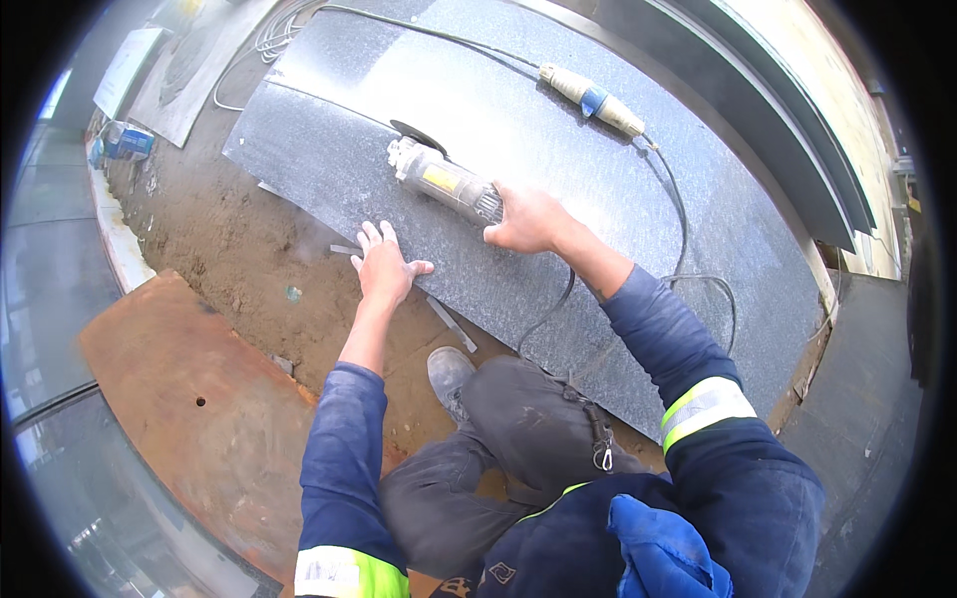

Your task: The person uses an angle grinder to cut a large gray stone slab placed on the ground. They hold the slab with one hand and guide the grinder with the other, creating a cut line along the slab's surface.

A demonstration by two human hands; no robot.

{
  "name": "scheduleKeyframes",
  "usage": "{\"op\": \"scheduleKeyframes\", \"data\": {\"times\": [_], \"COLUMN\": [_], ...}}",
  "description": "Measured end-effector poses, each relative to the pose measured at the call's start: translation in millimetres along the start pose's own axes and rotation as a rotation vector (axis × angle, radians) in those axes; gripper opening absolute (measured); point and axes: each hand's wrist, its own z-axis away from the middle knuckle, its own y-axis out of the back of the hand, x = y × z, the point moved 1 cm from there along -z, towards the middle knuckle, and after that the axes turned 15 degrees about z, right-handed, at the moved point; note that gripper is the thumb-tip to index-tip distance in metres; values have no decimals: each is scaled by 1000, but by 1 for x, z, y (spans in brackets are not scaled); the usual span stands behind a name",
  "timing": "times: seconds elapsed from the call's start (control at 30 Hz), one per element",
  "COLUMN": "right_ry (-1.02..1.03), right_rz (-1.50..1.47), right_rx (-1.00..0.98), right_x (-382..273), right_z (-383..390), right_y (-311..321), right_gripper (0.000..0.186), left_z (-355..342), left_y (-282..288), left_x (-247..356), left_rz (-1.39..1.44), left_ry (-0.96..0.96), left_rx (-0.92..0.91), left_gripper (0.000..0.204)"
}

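A dusty angle grinder lies along the large speckled grey slab, its dark disc on the far side. My right hand is wrapped round the rear end of the grinder. With fingers and thumb spread, my left hand rests at the slab's near edge, to the left of the grinder and holding nothing. Pale dust coats its fingertips. A thin dark line runs across the slab from the left edge toward the disc. Whether the disc is spinning I cannot tell.
A power cord joins a white and blue plug connector at the back of the slab. Sandy ground and a rusty brown sheet lie to the left. A blue and white packet sits farther off. Long grey panels stand at the right.
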Motion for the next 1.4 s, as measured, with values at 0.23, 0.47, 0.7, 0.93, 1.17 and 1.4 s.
{"op": "scheduleKeyframes", "data": {"times": [0.23,0.47,0.7,0.93,1.17,1.4], "right_ry": [-16,-11,-9,-9,63,121], "right_rz": [-7,-63,-73,36,113,140], "right_rx": [-16,39,28,76,199,201], "right_x": [-7,0,5,-9,-18,-5], "right_z": [17,39,46,44,37,52], "right_y": [1,5,5,6,3,-2], "right_gripper": [56,56,57,59,83,81], "left_z": [9,12,10,3,-20,0], "left_y": [-21,-73,-85,-71,-61,-74], "left_x": [27,106,117,120,112,122], "left_rz": [864,1863,1917,1822,1778,1800], "left_ry": [28,199,286,324,306,309], "left_rx": [-19,-55,-19,16,49,67], "left_gripper": [83,59,45,47,53,49]}}
